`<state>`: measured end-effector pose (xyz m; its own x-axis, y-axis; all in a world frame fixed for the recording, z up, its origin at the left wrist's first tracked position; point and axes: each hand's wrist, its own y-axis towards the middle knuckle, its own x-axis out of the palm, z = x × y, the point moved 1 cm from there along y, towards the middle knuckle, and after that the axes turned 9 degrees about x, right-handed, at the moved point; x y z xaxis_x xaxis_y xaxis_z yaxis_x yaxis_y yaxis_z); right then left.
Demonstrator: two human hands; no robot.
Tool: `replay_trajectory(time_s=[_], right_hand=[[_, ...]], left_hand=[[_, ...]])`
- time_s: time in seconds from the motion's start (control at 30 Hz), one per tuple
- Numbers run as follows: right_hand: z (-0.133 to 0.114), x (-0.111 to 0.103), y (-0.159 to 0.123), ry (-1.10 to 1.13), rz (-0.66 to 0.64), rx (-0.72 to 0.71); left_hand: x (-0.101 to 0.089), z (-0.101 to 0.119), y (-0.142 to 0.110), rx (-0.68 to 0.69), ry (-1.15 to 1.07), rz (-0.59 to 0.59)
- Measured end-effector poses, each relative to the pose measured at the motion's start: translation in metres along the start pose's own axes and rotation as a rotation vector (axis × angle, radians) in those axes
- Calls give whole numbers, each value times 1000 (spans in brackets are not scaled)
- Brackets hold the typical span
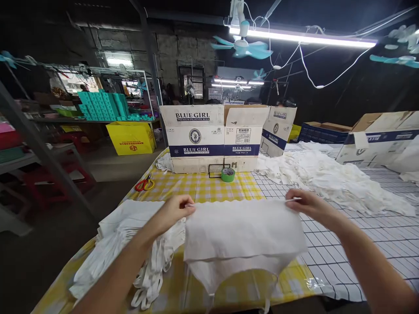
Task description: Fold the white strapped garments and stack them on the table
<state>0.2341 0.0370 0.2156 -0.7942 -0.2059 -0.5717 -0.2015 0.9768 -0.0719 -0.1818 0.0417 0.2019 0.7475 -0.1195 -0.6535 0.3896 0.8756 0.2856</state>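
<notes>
A white cloth piece (242,235) hangs stretched between my two hands above the table's near edge. My left hand (175,211) pinches its top left corner. My right hand (306,205) pinches its top right corner. The cloth's scalloped upper edge runs level between the hands, and its lower layers droop toward me. Just left of it, under my left forearm, lies a stack of white cloth pieces with straps (124,253).
A yellow checked tablecloth (199,185) and a grid-patterned one (360,244) cover the table. Blue Girl cartons (212,135) stand at the back, with a green tape roll (228,174) and red scissors (144,185) before them. A loose white cloth heap (327,179) spreads right.
</notes>
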Motion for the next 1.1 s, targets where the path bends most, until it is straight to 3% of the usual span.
replay_trajectory(time_s=[0.13,0.23,0.37,0.53,0.73,0.83,0.93,1.07,1.1], right_hand=[[72,61,74,-157,139,181],[111,96,105,-209,236,233],[134,112,126,-259,352,247],[143,116,150,-295,429,241],[139,122,159,-291,514,222],[123,120,138,-262,555,212],[102,118,81,-209,481,192],[102,132,-35,-30,-242,207],[109,138,-63,-45,-261,242]], left_hand=[[84,-80,30,-100,180,68],[118,-108,42,-149,279,89],[128,-130,59,-242,421,93],[128,-149,77,-316,587,39],[142,-133,79,-307,752,46],[162,-118,69,-134,821,15],[181,-115,55,16,792,-95],[191,-120,43,-20,665,-187],[191,-118,43,-28,649,-186]])
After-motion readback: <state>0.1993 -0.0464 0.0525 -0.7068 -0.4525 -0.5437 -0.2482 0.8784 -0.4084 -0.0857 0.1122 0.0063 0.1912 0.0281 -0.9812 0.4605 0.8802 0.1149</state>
